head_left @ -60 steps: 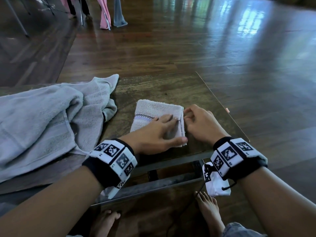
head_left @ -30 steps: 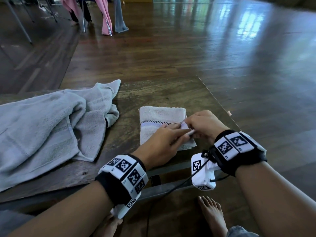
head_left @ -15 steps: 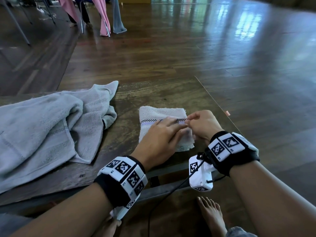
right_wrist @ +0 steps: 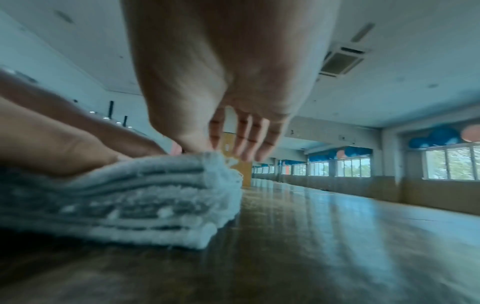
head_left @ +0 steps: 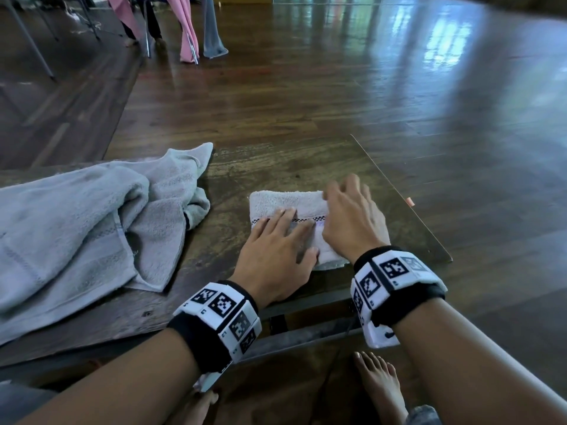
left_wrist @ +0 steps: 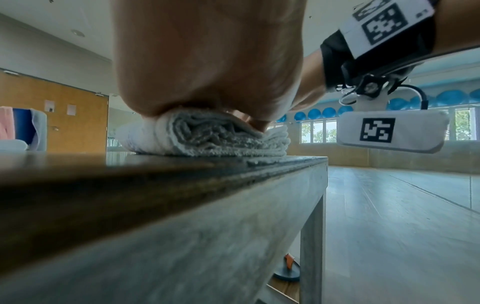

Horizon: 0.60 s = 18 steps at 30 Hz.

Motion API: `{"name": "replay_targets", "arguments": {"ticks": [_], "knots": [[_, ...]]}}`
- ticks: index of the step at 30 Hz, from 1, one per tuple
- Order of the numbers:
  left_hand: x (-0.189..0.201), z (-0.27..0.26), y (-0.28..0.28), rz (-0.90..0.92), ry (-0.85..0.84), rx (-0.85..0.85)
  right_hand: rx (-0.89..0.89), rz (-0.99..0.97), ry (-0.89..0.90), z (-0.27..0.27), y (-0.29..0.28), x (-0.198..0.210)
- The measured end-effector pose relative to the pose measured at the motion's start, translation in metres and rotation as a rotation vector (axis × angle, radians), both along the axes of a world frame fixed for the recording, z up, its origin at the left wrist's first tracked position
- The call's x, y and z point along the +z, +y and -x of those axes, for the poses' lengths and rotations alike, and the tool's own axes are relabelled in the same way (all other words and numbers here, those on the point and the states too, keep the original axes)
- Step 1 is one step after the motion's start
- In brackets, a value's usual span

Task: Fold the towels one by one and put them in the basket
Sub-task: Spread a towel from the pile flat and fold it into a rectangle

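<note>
Two hands rest on one small folded towel [head_left: 285,204], which lies on the dark wooden table [head_left: 294,167] a little right of centre in the head view, close to the table's near edge. The left hand [head_left: 276,250] lies flat on the lower left part of the towel, fingers straight and slightly spread, pressing the layers down; from the left wrist view its palm sits squarely on the stacked folds [left_wrist: 207,133]. The right hand [head_left: 352,219] covers the towel's right side, its fingers loosely extended toward the far right corner. In the right wrist view the thumb touches the top layer at that corner while the other fingers [right_wrist: 249,142] hang straight just past the edge, not curled round anything; the picture is blurred, so I cannot tell how firmly it presses. A thin checked stripe runs across the towel between the two hands.

Filling the left of the head view, a large grey towel [head_left: 76,225] lies rumpled and unfolded on the same table, apart from the small one. Pink and grey cloths [head_left: 187,29] hang at the upper left, over the glossy wooden floor [head_left: 399,87]. Bare feet [head_left: 380,381] show below the table edge.
</note>
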<state>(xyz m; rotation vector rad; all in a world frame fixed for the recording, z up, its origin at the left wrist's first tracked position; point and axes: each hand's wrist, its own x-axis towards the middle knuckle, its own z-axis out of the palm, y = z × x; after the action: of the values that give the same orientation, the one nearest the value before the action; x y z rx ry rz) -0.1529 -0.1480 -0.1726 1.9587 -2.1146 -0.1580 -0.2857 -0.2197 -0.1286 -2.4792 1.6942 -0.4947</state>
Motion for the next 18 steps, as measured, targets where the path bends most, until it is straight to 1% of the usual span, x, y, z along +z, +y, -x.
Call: {"name": "replay_targets", "arguments": {"ticks": [1,2,4,6,8,12,18], "knots": [[-0.001,-0.001,0.0,-0.013,0.005,0.006,0.117,0.03,0.004,-0.003,0.002,-0.001],[-0.002,-0.002,0.0,-0.042,0.013,0.02,0.218,0.004,-0.001,-0.006,0.004,-0.003],[-0.002,-0.005,-0.001,-0.113,0.024,0.067,0.323,-0.144,0.009,-0.007,0.004,-0.013],[-0.002,-0.007,-0.004,-0.157,0.036,0.105,0.331,-0.318,0.026,-0.001,0.003,-0.024],[0.0,-0.01,-0.005,-0.199,0.07,0.121,0.324,-0.407,0.041,0.006,0.001,-0.034],[0.004,-0.024,-0.012,-0.332,0.085,0.17,0.292,-0.43,0.042,0.01,0.0,-0.043],[0.006,-0.031,-0.02,-0.4,0.156,0.186,0.241,-0.482,0.016,0.008,-0.001,-0.041]]}}
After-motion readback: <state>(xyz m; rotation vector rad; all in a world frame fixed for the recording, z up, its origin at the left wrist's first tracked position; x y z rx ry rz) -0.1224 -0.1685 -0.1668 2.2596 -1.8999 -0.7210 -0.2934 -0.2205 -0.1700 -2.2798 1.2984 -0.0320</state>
